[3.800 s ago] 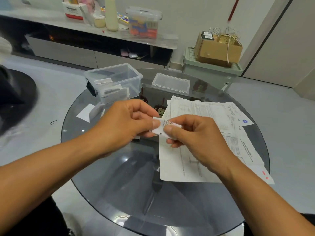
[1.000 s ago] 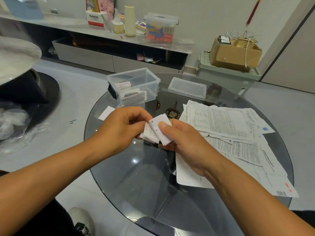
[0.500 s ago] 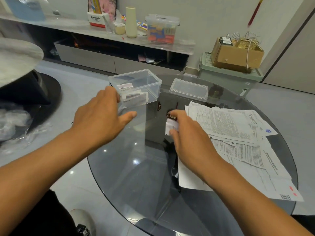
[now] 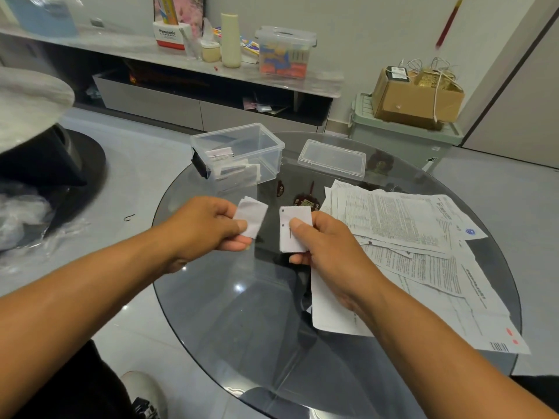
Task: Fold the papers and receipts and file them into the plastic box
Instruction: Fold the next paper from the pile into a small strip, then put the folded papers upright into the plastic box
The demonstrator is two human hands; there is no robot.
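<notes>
Above the glass tabletop (image 4: 242, 322), the left hand (image 4: 205, 228) pinches one folded receipt (image 4: 252, 217) and the right hand (image 4: 320, 240) pinches another folded slip (image 4: 295, 228), fingers clamped. Loose papers (image 4: 408, 237) lie right; beyond, the open plastic box (image 4: 239, 152) holds filed slips.

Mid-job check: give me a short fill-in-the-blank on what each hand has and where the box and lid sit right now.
1. The left hand pinches a folded ____.
2. The box on the table stands ____, its lid off.
3. The lid lies to the ____ of the box.
4. The unfolded papers lie under the ____ arm.

Missing: receipt; open; right; right
</notes>
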